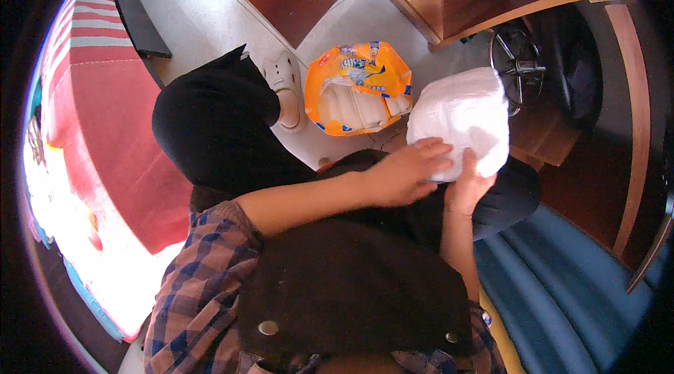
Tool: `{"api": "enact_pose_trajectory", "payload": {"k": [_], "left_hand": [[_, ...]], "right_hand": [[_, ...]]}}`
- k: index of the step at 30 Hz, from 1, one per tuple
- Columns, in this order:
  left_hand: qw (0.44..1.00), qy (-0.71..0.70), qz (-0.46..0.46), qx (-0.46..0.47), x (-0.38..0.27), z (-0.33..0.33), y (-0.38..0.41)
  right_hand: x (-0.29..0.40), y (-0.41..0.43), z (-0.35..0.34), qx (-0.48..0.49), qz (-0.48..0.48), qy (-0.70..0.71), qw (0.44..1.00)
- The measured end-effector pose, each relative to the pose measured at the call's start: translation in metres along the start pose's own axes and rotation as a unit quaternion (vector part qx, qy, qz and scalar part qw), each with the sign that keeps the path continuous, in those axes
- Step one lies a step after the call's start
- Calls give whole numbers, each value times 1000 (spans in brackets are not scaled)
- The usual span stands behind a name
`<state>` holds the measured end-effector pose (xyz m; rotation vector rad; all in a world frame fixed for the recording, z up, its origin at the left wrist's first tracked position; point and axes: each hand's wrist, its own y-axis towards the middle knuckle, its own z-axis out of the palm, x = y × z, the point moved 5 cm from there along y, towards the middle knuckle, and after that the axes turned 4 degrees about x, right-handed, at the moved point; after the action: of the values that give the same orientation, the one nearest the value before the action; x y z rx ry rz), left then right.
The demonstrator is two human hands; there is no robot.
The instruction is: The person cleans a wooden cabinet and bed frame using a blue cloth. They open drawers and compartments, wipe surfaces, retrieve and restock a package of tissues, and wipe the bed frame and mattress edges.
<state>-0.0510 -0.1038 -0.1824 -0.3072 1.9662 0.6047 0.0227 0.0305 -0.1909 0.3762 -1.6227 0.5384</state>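
A white diaper (458,116), folded into a soft rounded shape, is held up over my right thigh. My right hand (470,187) grips its lower edge, with the thumb lying on the near face and the other fingers mostly hidden behind. My left hand (408,171) reaches across from the left. Its spread fingers touch the diaper's lower left side, and the hand is slightly blurred. On the floor beyond my lap stands an orange plastic diaper pack (363,89), torn open at the top. Several white folded diapers (353,108) show in the opening.
A white clog (284,84) is on my foot, left of the pack. To the left rises a bed with a red and striped cover (116,137). Wooden furniture (421,0) and a chrome chair base (518,68) stand at the upper right. Blue upholstery (558,289) lies at lower right.
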Motion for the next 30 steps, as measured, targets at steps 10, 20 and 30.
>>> {"api": "enact_pose_trajectory", "payload": {"k": [10,20,30], "left_hand": [[860,-204,-461,-83,174,-59,-18],[890,378,-204,154,189,-59,-5],[839,337,-330,271,225,-50,-3]], "right_hand": [[62,37,-3,84,-191,-261,942],[34,9,49,292,-146,-252,911],[4,20,75,276,-128,-372,877]]}}
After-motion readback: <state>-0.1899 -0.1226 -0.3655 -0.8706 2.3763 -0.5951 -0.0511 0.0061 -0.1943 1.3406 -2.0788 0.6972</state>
